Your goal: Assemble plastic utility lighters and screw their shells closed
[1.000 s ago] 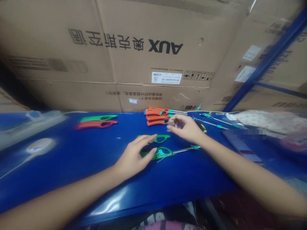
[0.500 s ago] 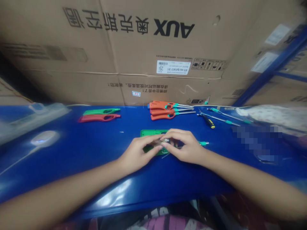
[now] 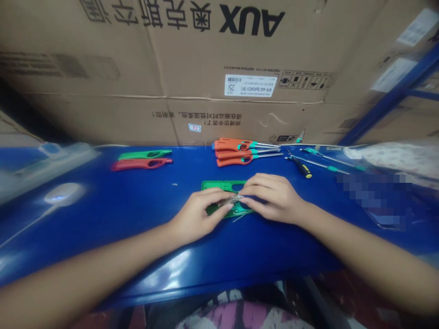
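Note:
Both my hands rest over a green lighter shell [image 3: 222,186] lying on the blue table [image 3: 137,205]. My left hand [image 3: 197,217] pinches the near green half, thumb and fingers pressed on it. My right hand [image 3: 272,196] lies curled over the same piece, its fingertips meeting the left ones at a small clear part [image 3: 233,199]. Most of the near green half is hidden under my fingers.
Three orange long-nosed lighters [image 3: 236,152] lie at the back. A green and a red shell [image 3: 142,160] sit at the back left. A yellow-handled screwdriver [image 3: 303,169] and thin metal rods lie at the right. Large cardboard boxes [image 3: 206,68] wall the far edge.
My right hand came down from the orange lighters with the small clear part and joined my left hand over the green shell. The view shifted slightly downward.

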`<state>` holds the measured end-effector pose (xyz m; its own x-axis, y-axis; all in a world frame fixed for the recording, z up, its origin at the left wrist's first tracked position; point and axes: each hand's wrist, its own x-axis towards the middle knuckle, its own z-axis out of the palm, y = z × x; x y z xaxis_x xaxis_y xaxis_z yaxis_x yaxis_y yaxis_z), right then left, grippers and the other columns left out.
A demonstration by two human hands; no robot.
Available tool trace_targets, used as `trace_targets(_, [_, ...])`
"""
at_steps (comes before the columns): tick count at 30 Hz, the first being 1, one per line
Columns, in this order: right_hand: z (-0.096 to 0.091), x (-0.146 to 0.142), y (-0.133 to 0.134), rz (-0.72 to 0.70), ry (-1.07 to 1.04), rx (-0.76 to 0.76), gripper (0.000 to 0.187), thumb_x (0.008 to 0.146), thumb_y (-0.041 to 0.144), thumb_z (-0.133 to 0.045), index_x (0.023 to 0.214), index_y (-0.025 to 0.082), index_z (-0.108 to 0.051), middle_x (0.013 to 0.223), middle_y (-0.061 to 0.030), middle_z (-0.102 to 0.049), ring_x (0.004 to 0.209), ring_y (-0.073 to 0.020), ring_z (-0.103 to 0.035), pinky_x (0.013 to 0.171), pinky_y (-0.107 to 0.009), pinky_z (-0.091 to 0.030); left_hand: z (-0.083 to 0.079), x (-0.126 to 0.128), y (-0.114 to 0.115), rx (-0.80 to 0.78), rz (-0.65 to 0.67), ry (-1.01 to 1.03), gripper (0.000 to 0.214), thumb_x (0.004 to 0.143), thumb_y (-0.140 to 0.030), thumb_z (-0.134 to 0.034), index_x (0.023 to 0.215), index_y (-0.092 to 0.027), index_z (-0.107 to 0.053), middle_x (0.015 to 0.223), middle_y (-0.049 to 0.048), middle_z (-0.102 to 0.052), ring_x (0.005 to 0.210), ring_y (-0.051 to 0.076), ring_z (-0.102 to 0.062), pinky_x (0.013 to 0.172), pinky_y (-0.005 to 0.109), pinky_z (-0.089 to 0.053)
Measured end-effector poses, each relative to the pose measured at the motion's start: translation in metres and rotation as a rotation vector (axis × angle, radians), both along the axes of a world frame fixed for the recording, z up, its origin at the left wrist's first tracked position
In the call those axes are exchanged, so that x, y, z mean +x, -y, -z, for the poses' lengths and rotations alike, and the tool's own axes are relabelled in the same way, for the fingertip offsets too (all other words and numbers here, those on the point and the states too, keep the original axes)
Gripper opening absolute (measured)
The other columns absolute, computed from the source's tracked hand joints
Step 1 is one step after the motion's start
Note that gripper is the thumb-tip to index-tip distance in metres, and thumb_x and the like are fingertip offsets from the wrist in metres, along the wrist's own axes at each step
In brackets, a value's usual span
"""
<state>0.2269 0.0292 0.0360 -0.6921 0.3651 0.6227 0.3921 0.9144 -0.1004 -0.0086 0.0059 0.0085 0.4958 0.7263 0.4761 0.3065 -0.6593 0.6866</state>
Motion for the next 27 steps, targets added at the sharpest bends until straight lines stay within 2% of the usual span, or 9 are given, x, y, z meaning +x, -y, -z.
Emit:
trace_targets(6, [-0.003,0.001,0.001,-0.009,0.042,0.032,0.010,0.095,0.025,-0.060,0.093,0.019,-0.068,0.087,-0.0062,-0.071,0.078,-0.0172,-0.064,0.069,-0.031,-0.051,0.000,-0.001,0.000,0.023,0.025,-0.031,0.019,0.095,-0.022,-0.062,0.110,-0.017,-0.072,0.102,0.0069,-0.075,0.092,0.018,-0.070,0.085,0.031,-0.056])
trace_targets(15, [-0.001,0.000,0.002,-0.004,0.041,0.017,0.012,0.096,0.028,-0.060,0.094,0.020,-0.068,0.088,-0.0059,-0.071,0.078,-0.0171,-0.065,0.069,-0.030,-0.051,0.000,0.000,0.001,0.015,0.004,-0.031,0.018,0.095,-0.024,-0.061,0.108,-0.017,-0.072,0.100,0.0066,-0.074,0.090,0.017,-0.069,0.082,0.030,-0.056])
trace_targets(18, [-0.005,-0.002,0.004,0.069,-0.070,-0.097,0.015,0.098,0.027,-0.055,0.091,0.020,-0.067,0.086,-0.0057,-0.070,0.079,-0.0172,-0.065,0.071,-0.030,-0.051,0.000,0.000,0.001,-0.029,-0.030,-0.009,0.019,0.096,-0.026,-0.060,0.107,-0.018,-0.073,0.099,0.0068,-0.075,0.086,0.017,-0.069,0.078,0.029,-0.057])
trace_targets(21, [-0.010,-0.003,0.007,0.167,-0.172,-0.276,0.018,0.098,0.022,-0.052,0.087,0.020,-0.065,0.081,-0.0038,-0.066,0.069,-0.0143,-0.060,0.063,-0.028,-0.048,0.000,0.001,0.000,-0.198,-0.066,0.099,0.021,0.093,-0.029,-0.063,0.107,-0.015,-0.072,0.095,0.0075,-0.075,0.070,0.014,-0.069,0.064,0.025,-0.058])
trace_targets(24, [-0.011,-0.002,0.011,0.046,0.030,-0.429,0.007,0.093,0.022,-0.060,0.093,0.020,-0.066,0.088,-0.0023,-0.066,0.067,-0.0117,-0.058,0.060,-0.025,-0.047,0.002,0.002,0.000,-0.382,-0.077,0.240,0.024,0.091,-0.030,-0.065,0.106,-0.011,-0.069,0.083,0.0059,-0.073,0.052,0.010,-0.064,0.048,0.020,-0.055])
trace_targets(27, [-0.007,0.000,0.015,-0.070,0.332,-0.432,0.013,0.091,0.022,-0.062,0.103,0.023,-0.066,0.107,-0.0032,-0.066,0.081,-0.0141,-0.063,0.067,-0.027,-0.048,0.002,0.002,0.001,-0.410,-0.070,0.266,0.024,0.091,-0.030,-0.064,0.105,-0.011,-0.069,0.086,0.0069,-0.073,0.052,0.010,-0.064,0.048,0.020,-0.056])
